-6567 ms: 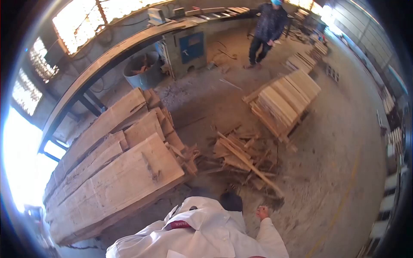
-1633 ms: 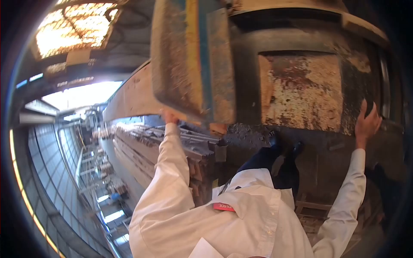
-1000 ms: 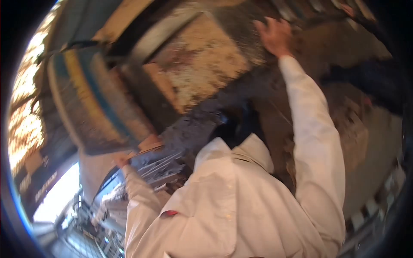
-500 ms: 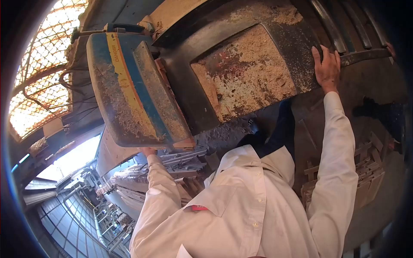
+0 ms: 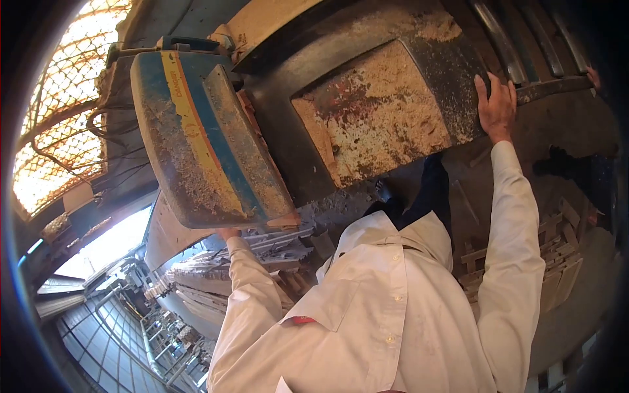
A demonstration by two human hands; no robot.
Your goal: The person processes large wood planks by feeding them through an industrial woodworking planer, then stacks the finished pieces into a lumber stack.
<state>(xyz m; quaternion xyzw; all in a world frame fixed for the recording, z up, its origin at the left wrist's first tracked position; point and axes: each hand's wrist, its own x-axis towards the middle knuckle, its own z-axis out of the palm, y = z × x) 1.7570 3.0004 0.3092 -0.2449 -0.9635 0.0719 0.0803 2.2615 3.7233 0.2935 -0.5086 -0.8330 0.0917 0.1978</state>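
My right hand point(image 5: 496, 108) rests on the right corner of a dark machine table point(image 5: 468, 92). Its fingers are stretched and slightly apart. Most of my left hand point(image 5: 228, 232) is hidden beside the lower end of a machine cover point(image 5: 177, 141), so its fingers cannot be made out. That cover is blue and dusty, with a yellow stripe lettered "DANGER". Between the hands, a recessed panel point(image 5: 383, 105) in the dark table is coated with sawdust and shows patches of worn red.
Metal rollers point(image 5: 498, 42) lie beyond my right hand, where part of another person's hand point(image 5: 593, 77) shows. Stacked wood strips point(image 5: 255, 255) are at lower left, a wooden pallet point(image 5: 557, 268) at right. Wire mesh point(image 5: 72, 85) covers a bright opening.
The view shifts slightly and my torso leans a little. Both hands keep their places at the machine.
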